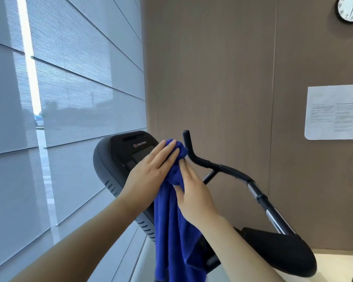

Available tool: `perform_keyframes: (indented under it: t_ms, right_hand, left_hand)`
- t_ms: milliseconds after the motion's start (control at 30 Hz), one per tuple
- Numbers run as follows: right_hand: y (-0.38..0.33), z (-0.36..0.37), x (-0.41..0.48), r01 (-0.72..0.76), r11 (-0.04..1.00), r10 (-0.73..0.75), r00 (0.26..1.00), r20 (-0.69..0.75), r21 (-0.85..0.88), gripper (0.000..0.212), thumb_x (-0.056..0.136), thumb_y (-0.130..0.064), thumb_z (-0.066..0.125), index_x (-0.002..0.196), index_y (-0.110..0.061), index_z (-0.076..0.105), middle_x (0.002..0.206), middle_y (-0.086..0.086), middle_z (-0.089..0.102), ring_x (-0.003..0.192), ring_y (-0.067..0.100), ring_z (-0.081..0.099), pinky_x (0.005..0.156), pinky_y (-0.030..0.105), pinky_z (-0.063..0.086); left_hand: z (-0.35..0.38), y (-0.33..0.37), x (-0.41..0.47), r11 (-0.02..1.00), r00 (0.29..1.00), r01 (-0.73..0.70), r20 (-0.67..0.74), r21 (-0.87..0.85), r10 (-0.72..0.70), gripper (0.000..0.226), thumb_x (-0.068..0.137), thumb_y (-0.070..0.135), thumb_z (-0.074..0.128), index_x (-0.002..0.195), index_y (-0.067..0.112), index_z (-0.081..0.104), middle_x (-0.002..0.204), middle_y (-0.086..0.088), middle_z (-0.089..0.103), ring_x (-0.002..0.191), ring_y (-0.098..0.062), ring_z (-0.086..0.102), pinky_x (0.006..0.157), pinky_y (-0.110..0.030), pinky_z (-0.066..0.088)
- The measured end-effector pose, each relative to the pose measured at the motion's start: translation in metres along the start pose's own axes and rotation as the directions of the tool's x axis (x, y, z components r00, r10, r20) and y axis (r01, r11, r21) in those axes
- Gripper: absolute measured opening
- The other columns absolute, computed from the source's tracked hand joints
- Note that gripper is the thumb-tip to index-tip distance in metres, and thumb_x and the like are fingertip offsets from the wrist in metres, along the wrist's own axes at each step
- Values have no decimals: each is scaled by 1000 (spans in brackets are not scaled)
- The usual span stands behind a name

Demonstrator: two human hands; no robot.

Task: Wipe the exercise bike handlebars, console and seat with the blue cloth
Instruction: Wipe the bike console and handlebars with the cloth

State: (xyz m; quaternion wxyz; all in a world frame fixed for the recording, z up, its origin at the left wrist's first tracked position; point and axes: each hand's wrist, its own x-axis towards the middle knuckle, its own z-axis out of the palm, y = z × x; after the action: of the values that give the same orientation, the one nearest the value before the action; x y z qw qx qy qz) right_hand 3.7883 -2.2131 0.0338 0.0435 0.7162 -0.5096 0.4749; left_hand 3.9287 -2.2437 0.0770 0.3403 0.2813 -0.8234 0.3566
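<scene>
Window blinds [69, 88] fill the left side. Next, at the bike's front end, is the console [122, 157], dark w/ grey rim, screen facing up-right. L hand [151, 171] lies across the console's right edge, fingers straight and together, tips laid flat on the bunched top of the blue cloth [171, 220]. The cloth is sandwiched btwn both hands just right of the console; the rest hangs straight down past the console's lower edge. What's under the bunch is hidden. R hand [194, 194] is pressed flat on the cloth's right side, fingers straight, nothing gripped. Hands are close together, only cloth btwn them. Handlebar [212, 165] upright end stands just beside the cloth top, bar curving down-right to a black pad [279, 251]; can't tell if that's the seat. On the wall: paper notice [334, 112], and a clock [351, 9] in the top-right corner.
</scene>
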Motion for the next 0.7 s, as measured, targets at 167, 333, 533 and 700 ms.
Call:
perform_keyframes:
  t_ms: [167,333,533,700]
  right_hand:
    - [14,-10,-18,49,988,-38,996,81,-147,64,93,-15,52,148,-18,19,154,-1,26,137,14,30,106,18,22]
    - [32,-40,-49,119,959,-46,961,274,-256,36,90,-18,53,125,-19,46,121,-1,54,113,19,49,97,35,43]
    - [44,-82,-80,128,947,-25,944,329,-295,37,86,-5,51,120,-19,53,119,-3,57,113,19,47,96,35,41]
    - [47,-107,-99,156,896,-16,947,322,-415,56,86,-13,54,139,-19,36,140,-5,43,130,17,33,107,34,25]
  left_hand:
    - [9,25,-10,999,999,12,50,30,-13,73,60,-1,66,131,7,51,139,-10,48,132,-32,39,106,-47,33]
    - [12,65,-25,998,993,-26,111,-51,31,61,47,7,74,107,15,70,113,0,68,113,-22,60,93,-43,49]
    - [7,109,-34,985,987,67,155,-162,-42,65,47,16,73,112,16,67,111,3,68,105,-17,64,86,-32,51]
    - [10,137,-32,964,958,159,269,-213,-98,79,67,65,55,132,22,49,131,7,53,126,-16,45,102,-27,37]
